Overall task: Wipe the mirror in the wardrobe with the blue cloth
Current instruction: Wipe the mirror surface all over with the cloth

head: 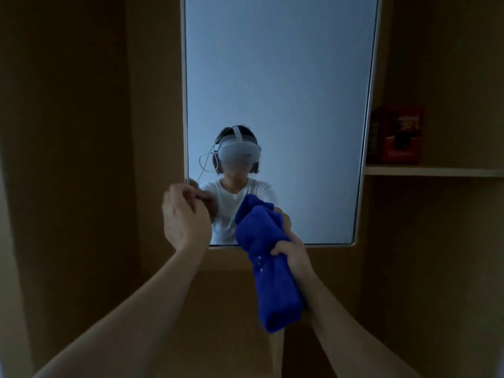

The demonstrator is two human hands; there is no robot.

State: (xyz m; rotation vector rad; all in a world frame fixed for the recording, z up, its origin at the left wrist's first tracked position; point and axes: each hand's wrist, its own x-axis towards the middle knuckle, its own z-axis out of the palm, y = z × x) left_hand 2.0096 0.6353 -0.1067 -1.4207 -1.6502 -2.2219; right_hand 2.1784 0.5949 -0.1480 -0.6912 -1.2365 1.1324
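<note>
Mirror (281,77): tall pane with a pale frame, set in the brown wardrobe (81,132), far centre; it reflects a person in a white top wearing a headset. Blue cloth (268,257): bunched into a thick roll, held before the mirror's lower edge, right of centre, upper end near the glass; contact cannot be told. Right hand (290,253): grip curled round the cloth's middle. Left hand (185,214): raised at the mirror's lower left corner, fingers loosely curled, holding nothing. Shelf (436,171): right of the mirror, carrying a red box (399,135).
</note>
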